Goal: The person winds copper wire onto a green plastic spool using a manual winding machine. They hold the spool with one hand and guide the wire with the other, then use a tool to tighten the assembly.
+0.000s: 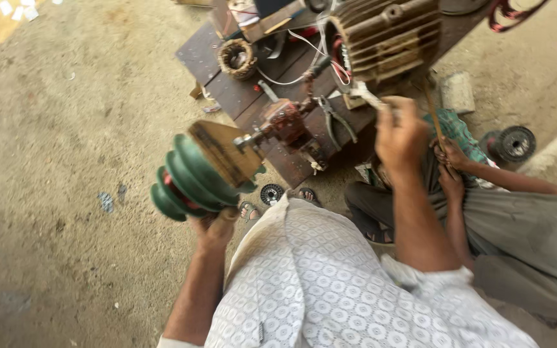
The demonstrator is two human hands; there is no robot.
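- At the far left lies the sandy floor point(53, 161), with small scraps scattered on it
- Left of centre, the left hand point(214, 229) grips from below a green stepped pulley point(188, 180), fingers clenched around its lower rim; the pulley is held up in the air, above the floor and just off the near edge of the surface
- A brown wooden plate point(224, 151) sits against the pulley's face, and a short shaft joins it to a rusty red fitting point(285, 122)
- Behind them, a dark wooden surface point(227, 90) carries a small wound coil point(238, 58), pliers point(336, 119) and loose white wires
- Right of centre, the right hand point(400, 135) is closed on a metal tool point(369, 96), held against a large ribbed motor housing point(388, 38)
- At the right, another person's hands point(451, 164) clasp a thin stick; a black wheel point(514, 143) lies beyond on the floor
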